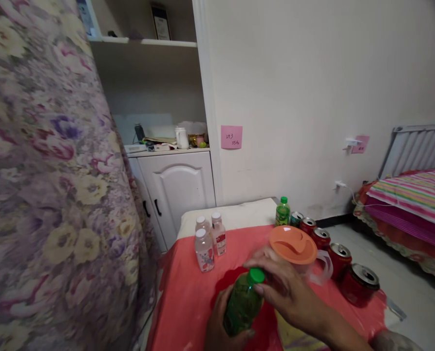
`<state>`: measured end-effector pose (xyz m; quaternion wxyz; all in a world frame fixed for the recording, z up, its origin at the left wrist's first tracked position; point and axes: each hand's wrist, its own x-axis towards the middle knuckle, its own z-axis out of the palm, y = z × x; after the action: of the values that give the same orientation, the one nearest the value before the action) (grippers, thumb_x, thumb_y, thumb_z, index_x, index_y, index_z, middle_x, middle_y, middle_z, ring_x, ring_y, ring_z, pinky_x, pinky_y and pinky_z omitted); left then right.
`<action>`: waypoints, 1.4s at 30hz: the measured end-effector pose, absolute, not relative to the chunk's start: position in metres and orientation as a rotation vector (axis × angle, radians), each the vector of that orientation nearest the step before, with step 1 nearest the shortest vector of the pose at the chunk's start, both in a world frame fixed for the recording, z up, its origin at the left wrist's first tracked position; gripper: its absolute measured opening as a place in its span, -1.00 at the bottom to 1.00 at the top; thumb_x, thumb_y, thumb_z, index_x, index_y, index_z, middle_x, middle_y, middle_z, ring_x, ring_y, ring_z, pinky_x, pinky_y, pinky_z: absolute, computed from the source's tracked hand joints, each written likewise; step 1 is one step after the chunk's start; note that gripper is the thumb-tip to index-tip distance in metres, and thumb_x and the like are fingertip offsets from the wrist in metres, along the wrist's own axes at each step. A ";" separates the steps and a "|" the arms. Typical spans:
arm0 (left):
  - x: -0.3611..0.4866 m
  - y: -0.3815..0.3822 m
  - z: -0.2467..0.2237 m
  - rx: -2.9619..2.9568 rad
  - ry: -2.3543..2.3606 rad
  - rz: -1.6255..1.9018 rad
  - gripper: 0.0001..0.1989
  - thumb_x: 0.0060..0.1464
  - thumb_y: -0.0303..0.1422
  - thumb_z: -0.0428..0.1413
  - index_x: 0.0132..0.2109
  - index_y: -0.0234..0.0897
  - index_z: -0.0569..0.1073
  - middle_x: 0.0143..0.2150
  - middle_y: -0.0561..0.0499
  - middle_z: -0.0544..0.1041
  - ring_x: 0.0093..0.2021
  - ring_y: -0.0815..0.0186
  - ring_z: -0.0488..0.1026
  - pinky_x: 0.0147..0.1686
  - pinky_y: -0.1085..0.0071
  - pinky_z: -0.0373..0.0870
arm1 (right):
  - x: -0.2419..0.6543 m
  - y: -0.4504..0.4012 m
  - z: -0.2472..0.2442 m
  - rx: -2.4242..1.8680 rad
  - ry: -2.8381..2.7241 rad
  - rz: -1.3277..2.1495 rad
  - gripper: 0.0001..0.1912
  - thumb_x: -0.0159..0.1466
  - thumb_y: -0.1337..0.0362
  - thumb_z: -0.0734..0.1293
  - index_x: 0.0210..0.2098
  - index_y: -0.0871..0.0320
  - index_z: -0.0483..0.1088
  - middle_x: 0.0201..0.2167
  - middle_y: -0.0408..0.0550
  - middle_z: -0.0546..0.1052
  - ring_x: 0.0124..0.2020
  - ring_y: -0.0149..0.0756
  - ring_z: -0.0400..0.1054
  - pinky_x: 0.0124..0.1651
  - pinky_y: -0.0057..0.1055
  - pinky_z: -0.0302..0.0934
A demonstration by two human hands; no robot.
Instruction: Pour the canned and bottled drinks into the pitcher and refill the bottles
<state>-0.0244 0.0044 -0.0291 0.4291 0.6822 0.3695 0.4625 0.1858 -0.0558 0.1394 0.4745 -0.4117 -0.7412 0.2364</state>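
Observation:
A green bottle with a green cap leans over the red table cover, low in the middle. My left hand is wrapped round its body. My right hand is at the cap, its thumb against the cap's near side and its other fingers curved above and beyond it, partly blurred. Just beyond my right hand is a clear pitcher with an orange lid. Three clear bottles with white caps stand together to the left.
Several cans line the table's right edge, with another green bottle at the back. A floral curtain hangs at left, beside a white cabinet. A bed is at right.

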 end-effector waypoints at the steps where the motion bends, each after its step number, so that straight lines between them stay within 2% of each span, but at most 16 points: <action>1: -0.024 0.004 -0.029 1.700 0.921 1.156 -0.14 -0.25 -0.15 0.44 0.25 -0.19 0.42 0.24 -0.22 0.49 0.24 -0.14 0.42 0.26 -0.02 0.36 | 0.186 -0.056 0.139 -1.008 -1.806 0.590 -0.62 0.32 0.37 0.32 0.11 0.03 0.39 -0.04 0.00 0.45 0.05 -0.16 0.35 0.12 -0.21 0.24; 6: -0.023 0.004 -0.027 1.709 0.901 1.154 -0.14 -0.28 -0.17 0.45 0.23 -0.17 0.44 0.22 -0.19 0.51 0.23 -0.15 0.43 0.24 -0.01 0.38 | 0.185 -0.055 0.140 -1.075 -1.758 0.578 -0.78 0.29 0.32 0.37 -0.06 0.08 0.41 -0.13 -0.03 0.46 -0.06 -0.17 0.38 0.03 -0.24 0.27; 11: -0.023 0.003 -0.024 1.663 0.922 1.167 -0.14 -0.31 -0.27 0.45 0.22 -0.20 0.44 0.20 -0.20 0.53 0.22 -0.16 0.44 0.23 -0.03 0.38 | 0.188 -0.058 0.140 -0.956 -1.800 0.618 -0.69 0.37 0.32 0.28 0.09 -0.01 0.39 0.00 -0.01 0.45 0.08 -0.19 0.33 0.16 -0.23 0.21; 14: -0.022 0.001 -0.019 1.616 0.945 1.159 -0.15 -0.34 -0.30 0.45 0.20 -0.20 0.46 0.20 -0.20 0.53 0.22 -0.17 0.44 0.24 -0.03 0.36 | 0.192 -0.062 0.138 -0.965 -1.707 0.588 -0.70 0.41 0.25 0.26 0.11 -0.04 0.38 -0.01 -0.03 0.45 0.08 -0.20 0.34 0.15 -0.26 0.23; 18: -0.020 0.000 -0.013 1.492 0.940 1.159 -0.13 -0.35 -0.24 0.46 0.19 -0.23 0.42 0.18 -0.21 0.54 0.19 -0.15 0.47 0.19 0.01 0.42 | 0.196 -0.075 0.123 -1.049 -1.543 0.565 -0.74 0.40 0.14 0.28 0.04 -0.03 0.43 -0.02 -0.02 0.48 0.04 -0.17 0.37 0.06 -0.31 0.27; 21: -0.020 0.000 -0.012 1.404 0.952 1.165 -0.11 -0.37 -0.21 0.46 0.18 -0.26 0.40 0.13 -0.21 0.57 0.14 -0.15 0.50 0.13 0.05 0.47 | 0.194 -0.084 0.089 -1.103 -1.480 0.799 -0.66 0.38 -0.02 0.25 -0.07 0.06 0.48 -0.25 -0.05 0.50 -0.24 -0.24 0.41 -0.22 -0.39 0.31; 23: -0.020 0.000 -0.011 1.393 0.969 1.130 -0.12 -0.34 -0.23 0.45 0.19 -0.27 0.38 0.12 -0.19 0.58 0.13 -0.11 0.52 0.11 0.10 0.48 | 0.194 -0.088 0.055 -1.127 -1.382 1.072 -0.50 0.35 -0.18 0.19 -0.18 0.11 0.48 -0.50 -0.18 0.39 -0.56 -0.40 0.25 -0.47 -0.47 0.18; 25: -0.019 -0.002 -0.011 1.381 0.996 1.110 -0.11 -0.30 -0.26 0.44 0.22 -0.27 0.34 0.12 -0.19 0.58 0.13 -0.09 0.51 0.10 0.14 0.48 | 0.199 -0.090 0.019 -1.188 -1.283 1.216 -0.38 0.29 -0.30 0.18 -0.28 0.15 0.45 -0.57 -0.24 0.33 -0.65 -0.47 0.13 -0.54 -0.51 0.07; 27: -0.015 -0.005 -0.011 1.320 0.996 1.149 -0.08 -0.29 -0.26 0.42 0.26 -0.28 0.30 0.13 -0.19 0.57 0.13 -0.08 0.50 0.08 0.16 0.48 | 0.212 -0.093 -0.011 -1.272 -1.238 1.221 -0.32 0.19 -0.39 0.20 -0.37 0.15 0.43 -0.63 -0.26 0.27 -0.67 -0.45 0.12 -0.59 -0.50 0.03; 30: -0.008 -0.008 -0.009 1.220 0.919 1.198 -0.07 -0.27 -0.21 0.40 0.27 -0.27 0.27 0.09 -0.15 0.58 0.08 -0.03 0.53 0.01 0.21 0.50 | 0.246 -0.096 -0.033 -1.396 -1.217 1.006 -0.39 0.20 -0.33 0.26 -0.40 0.13 0.46 -0.59 -0.20 0.38 -0.56 -0.33 0.29 -0.47 -0.41 0.20; 34: -0.004 -0.008 -0.005 1.177 0.897 1.184 -0.12 -0.26 -0.19 0.39 0.25 -0.22 0.30 -0.02 -0.09 0.63 -0.03 0.01 0.57 -0.08 0.24 0.53 | 0.301 -0.100 -0.041 -1.553 -1.219 0.592 -0.56 0.26 -0.14 0.30 -0.37 0.10 0.51 -0.42 -0.06 0.59 -0.32 -0.08 0.50 -0.21 -0.20 0.37; 38: -0.007 -0.006 -0.001 1.247 0.937 1.121 -0.07 -0.24 -0.21 0.38 0.30 -0.22 0.24 0.03 -0.12 0.60 0.04 -0.03 0.54 -0.03 0.21 0.52 | 0.338 -0.102 -0.056 -1.698 -1.209 0.273 -0.69 0.28 0.00 0.29 -0.33 0.07 0.54 -0.34 0.01 0.66 -0.28 0.02 0.54 -0.17 -0.08 0.40; 42: -0.007 -0.009 -0.001 1.232 0.963 1.123 -0.06 -0.19 -0.16 0.36 0.33 -0.25 0.20 0.15 -0.19 0.53 0.15 -0.10 0.46 0.05 0.15 0.47 | 0.350 -0.097 -0.076 -1.839 -1.275 0.194 -0.65 0.28 0.08 0.21 -0.32 0.10 0.58 -0.32 0.08 0.66 -0.25 0.02 0.53 -0.11 -0.10 0.39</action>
<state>-0.0072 -0.0089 -0.0008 0.5712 0.5252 0.4106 0.4788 0.3502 -0.0971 -0.0760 0.4331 -0.7380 -0.5116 0.0778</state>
